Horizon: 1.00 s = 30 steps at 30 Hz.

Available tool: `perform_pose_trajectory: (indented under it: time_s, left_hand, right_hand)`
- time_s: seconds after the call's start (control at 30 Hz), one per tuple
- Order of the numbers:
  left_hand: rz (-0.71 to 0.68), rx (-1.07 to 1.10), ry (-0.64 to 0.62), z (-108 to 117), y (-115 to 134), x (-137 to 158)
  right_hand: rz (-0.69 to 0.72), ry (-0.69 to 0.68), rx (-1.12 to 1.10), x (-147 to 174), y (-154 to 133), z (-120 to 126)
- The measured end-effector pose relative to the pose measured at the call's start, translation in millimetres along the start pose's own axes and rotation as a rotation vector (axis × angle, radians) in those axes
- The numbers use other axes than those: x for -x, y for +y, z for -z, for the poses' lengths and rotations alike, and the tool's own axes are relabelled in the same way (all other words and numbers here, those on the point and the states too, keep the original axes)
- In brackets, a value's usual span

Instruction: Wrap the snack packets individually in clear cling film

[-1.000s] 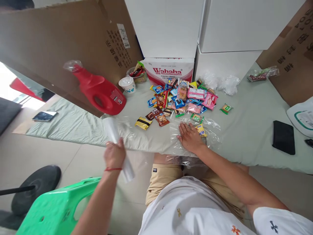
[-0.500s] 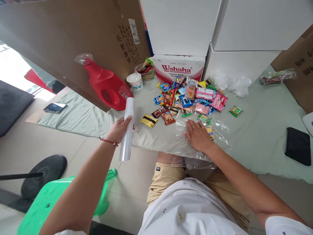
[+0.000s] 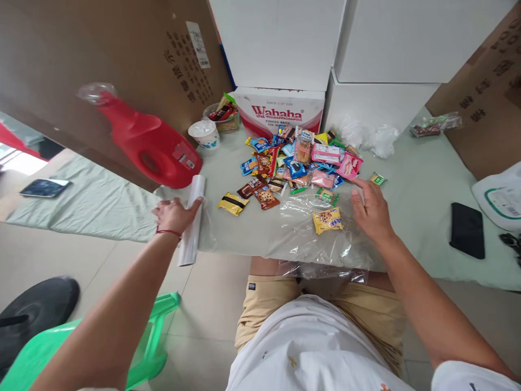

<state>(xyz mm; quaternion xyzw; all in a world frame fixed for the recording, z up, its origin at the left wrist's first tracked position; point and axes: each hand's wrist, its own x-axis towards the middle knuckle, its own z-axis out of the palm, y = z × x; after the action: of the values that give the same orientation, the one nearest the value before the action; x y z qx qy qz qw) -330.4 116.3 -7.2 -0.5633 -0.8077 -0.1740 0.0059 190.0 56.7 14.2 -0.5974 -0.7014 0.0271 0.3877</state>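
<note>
A clear plastic film roll (image 3: pixel 190 239) lies at the table's front edge on the left. My left hand (image 3: pixel 175 214) is beside it, fingers spread, its thumb reaching to the roll. Transparent film (image 3: pixel 285 239) spreads across the cloth in front of me and hangs over the edge. On it rests a yellow cookie packet (image 3: pixel 328 220). My right hand (image 3: pixel 371 210) is just right of that packet, fingers apart, holding nothing. Its fingertips are near the heap of wrapped snacks (image 3: pixel 299 165) and a small green packet (image 3: pixel 377 178). Another yellow packet (image 3: pixel 233 203) sits apart, left of the heap.
Behind the snacks stands a Wahaha carton (image 3: pixel 279 114) under white boxes. A red jug (image 3: pixel 150 146) and a paper cup (image 3: pixel 204 134) are at the back left. A black phone (image 3: pixel 467 230) and a white bottle (image 3: pixel 500 198) lie on the right. A green stool (image 3: pixel 152 336) stands below.
My left hand has lowered the film roll onto the table edge and loosened its fingers. My right hand has lifted off the film and moved right, uncovering the yellow cookie packet.
</note>
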Motion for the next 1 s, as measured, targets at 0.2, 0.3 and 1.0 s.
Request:
perform_pose_trajectory:
  time_s: [0.2, 0.3, 1.0]
  left_hand:
    - [-0.536, 0.31, 0.239, 7.5, 78.6, 60.7]
    - [-0.824, 0.395, 0.0, -7.1, 153.7, 89.2]
    - [-1.199, 0.415, -0.343, -38.6, 238.1, 87.2]
  right_hand:
    - [-0.327, -0.135, 0.08, 8.4, 81.2, -4.2]
    - [-0.294, -0.303, 0.091, -2.7, 81.4, -19.5]
    - [0.061, -0.476, -0.44, -1.2, 48.8, 15.7]
